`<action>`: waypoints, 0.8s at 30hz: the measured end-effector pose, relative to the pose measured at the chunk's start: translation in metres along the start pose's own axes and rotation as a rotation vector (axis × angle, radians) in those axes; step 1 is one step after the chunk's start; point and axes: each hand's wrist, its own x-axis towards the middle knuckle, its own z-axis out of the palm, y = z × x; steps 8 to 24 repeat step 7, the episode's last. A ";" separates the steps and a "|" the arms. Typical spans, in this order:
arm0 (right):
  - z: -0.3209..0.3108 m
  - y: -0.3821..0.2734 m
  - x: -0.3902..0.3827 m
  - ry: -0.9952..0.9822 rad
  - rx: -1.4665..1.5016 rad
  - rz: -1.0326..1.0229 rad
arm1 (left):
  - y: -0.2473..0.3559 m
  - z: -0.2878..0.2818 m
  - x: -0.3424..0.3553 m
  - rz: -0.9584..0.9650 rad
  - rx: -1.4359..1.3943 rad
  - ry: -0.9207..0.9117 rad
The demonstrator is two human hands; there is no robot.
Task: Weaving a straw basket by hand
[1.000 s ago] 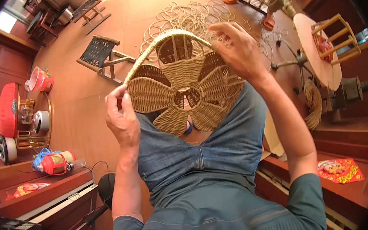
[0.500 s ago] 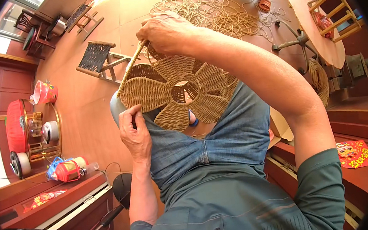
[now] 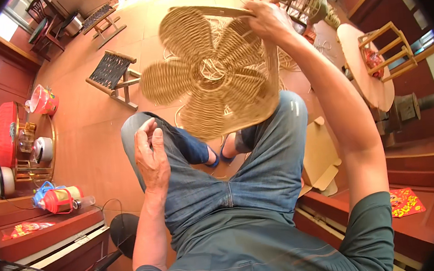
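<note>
A woven flower-shaped piece of tan cord [image 3: 208, 102], with broad petals round a central hole, hangs in front of my knees. My right hand [image 3: 269, 22] is closed on its braided rim at the far right. Through the hole I see loose cord behind it. Its right edge is slightly blurred. Beside my left thigh, apart from the woven flower, my left hand [image 3: 152, 160] is open with thumb and fingers apart and nothing in it.
Loose cord lies on the floor behind the flower. A folding stool [image 3: 112, 75] with black webbing stands at the left. At the right are a round wooden board [image 3: 356, 59], a small wooden frame [image 3: 393, 40] and an opened cardboard box [image 3: 320, 151]. A red-and-blue flask [image 3: 58, 199] lies lower left.
The woven flower has turned and swung away from my lap. My right hand moved right with its rim, while my left hand came off its lower edge and opened.
</note>
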 end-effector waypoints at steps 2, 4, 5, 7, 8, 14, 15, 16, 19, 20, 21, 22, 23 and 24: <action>0.004 0.024 -0.008 -0.016 -0.032 0.033 | 0.002 0.003 0.013 0.042 0.005 -0.017; 0.018 0.036 -0.023 -0.038 0.096 0.085 | 0.003 0.007 0.028 0.101 0.074 -0.028; 0.026 0.039 -0.035 -0.032 0.150 0.116 | 0.002 0.009 0.036 0.144 0.123 -0.007; 0.036 0.044 -0.053 -0.121 0.250 0.239 | 0.001 0.010 0.040 0.112 0.112 -0.018; 0.036 0.044 -0.053 -0.121 0.250 0.239 | 0.001 0.010 0.040 0.112 0.112 -0.018; 0.036 0.044 -0.053 -0.121 0.250 0.239 | 0.001 0.010 0.040 0.112 0.112 -0.018; 0.036 0.044 -0.053 -0.121 0.250 0.239 | 0.001 0.010 0.040 0.112 0.112 -0.018; 0.036 0.044 -0.053 -0.121 0.250 0.239 | 0.001 0.010 0.040 0.112 0.112 -0.018; 0.036 0.044 -0.053 -0.121 0.250 0.239 | 0.001 0.010 0.040 0.112 0.112 -0.018; 0.036 0.044 -0.053 -0.121 0.250 0.239 | 0.001 0.010 0.040 0.112 0.112 -0.018; 0.036 0.044 -0.053 -0.121 0.250 0.239 | 0.001 0.010 0.040 0.112 0.112 -0.018; 0.036 0.044 -0.053 -0.121 0.250 0.239 | 0.001 0.010 0.040 0.112 0.112 -0.018; 0.036 0.044 -0.053 -0.121 0.250 0.239 | 0.001 0.010 0.040 0.112 0.112 -0.018; 0.036 0.044 -0.053 -0.121 0.250 0.239 | 0.001 0.010 0.040 0.112 0.112 -0.018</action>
